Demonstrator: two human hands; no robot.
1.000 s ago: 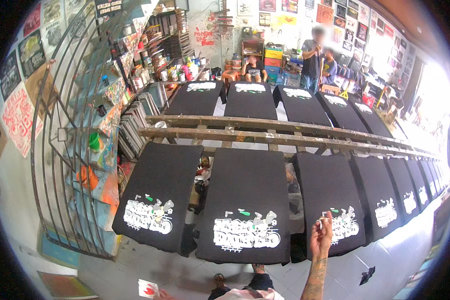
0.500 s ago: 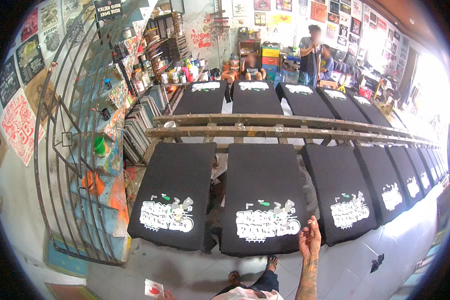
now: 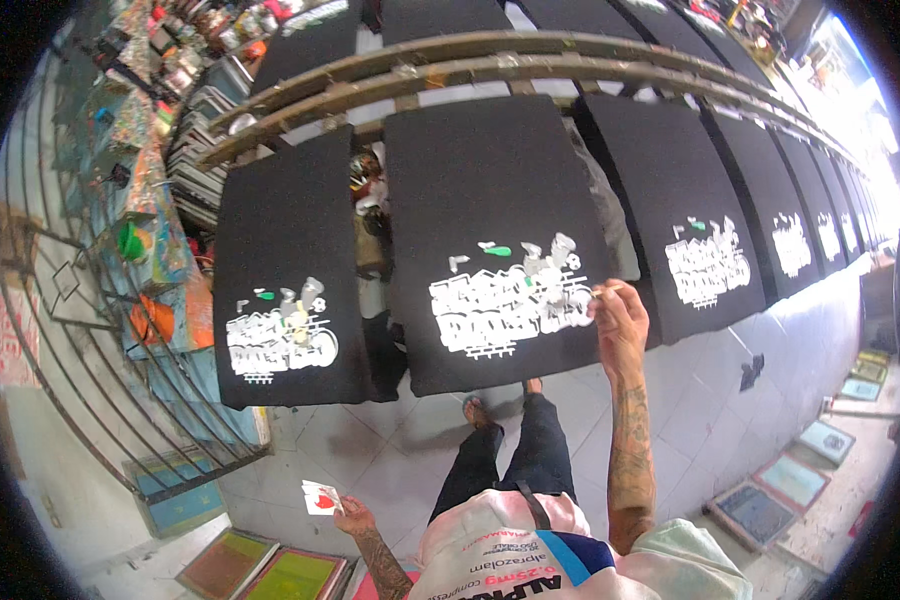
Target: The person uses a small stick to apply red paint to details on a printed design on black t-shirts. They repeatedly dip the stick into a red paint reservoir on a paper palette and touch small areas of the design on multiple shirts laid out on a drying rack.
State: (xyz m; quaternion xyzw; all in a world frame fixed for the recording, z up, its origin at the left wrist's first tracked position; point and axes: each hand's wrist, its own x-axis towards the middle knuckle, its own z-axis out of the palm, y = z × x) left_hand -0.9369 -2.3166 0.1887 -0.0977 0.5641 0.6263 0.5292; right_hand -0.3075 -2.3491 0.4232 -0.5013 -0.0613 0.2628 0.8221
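My right hand (image 3: 622,318) is raised over the front right corner of a black shirt (image 3: 485,180) stretched on a flat board. Its fingers pinch a short, thin, pale stick (image 3: 598,293), perhaps a cigarette, beside the white, grey and green print (image 3: 500,310). Whether the fingers touch the cloth I cannot tell. Low at the left, my left hand (image 3: 356,516) grips a white card (image 3: 319,498) with a red mark, away from the boards. Another printed black shirt (image 3: 285,220) lies to the left, and one more (image 3: 660,160) to the right.
Wooden rails (image 3: 450,75) run behind the near row, with more black shirts beyond. A curved metal railing (image 3: 70,400) and paint-stained steps stand at the left. Framed screens (image 3: 305,578) lie at lower left, others (image 3: 755,515) at lower right. A dark scrap (image 3: 752,371) lies on the tiled floor.
The view has tilted down, so the shirts sit higher and the people at the back are out of view. My left hand with the card shows more fully. My right hand is over the print's right end.
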